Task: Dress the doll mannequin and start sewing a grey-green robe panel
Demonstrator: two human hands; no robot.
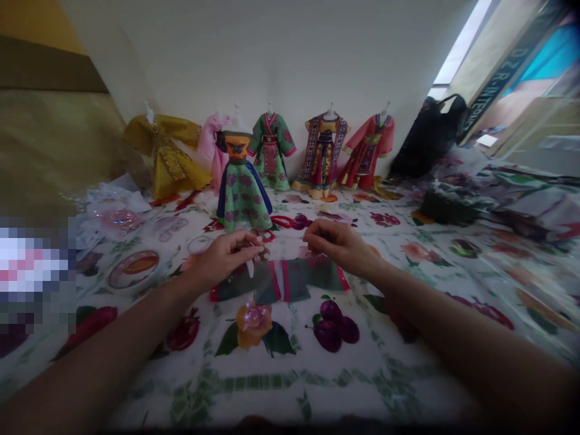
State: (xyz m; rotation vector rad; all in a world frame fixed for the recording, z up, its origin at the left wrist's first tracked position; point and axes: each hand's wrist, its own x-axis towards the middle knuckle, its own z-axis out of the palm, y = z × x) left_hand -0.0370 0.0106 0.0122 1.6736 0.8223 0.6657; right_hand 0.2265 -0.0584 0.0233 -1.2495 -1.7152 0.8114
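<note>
A small dark green doll garment (290, 284) with red and pale trim lies flat on the table in front of me. My left hand (235, 251) is closed in a pinch above its left part. A small white sliver shows below those fingers, too blurred to name. Over the garment's right part, my right hand (335, 241) has thumb and fingertips pressed together. What either pinch holds, if anything, is too small to make out. Just behind the hands lies a red loop-shaped item (281, 222), perhaps scissor handles.
Several dressed doll forms stand along the wall, the nearest in a green flowered skirt (244, 196). A yellow dress (174, 160) stands at left. Crumpled clear plastic bags (113, 208) lie at left. A black bag (430, 136) and a dark green bundle (453, 202) are at right.
</note>
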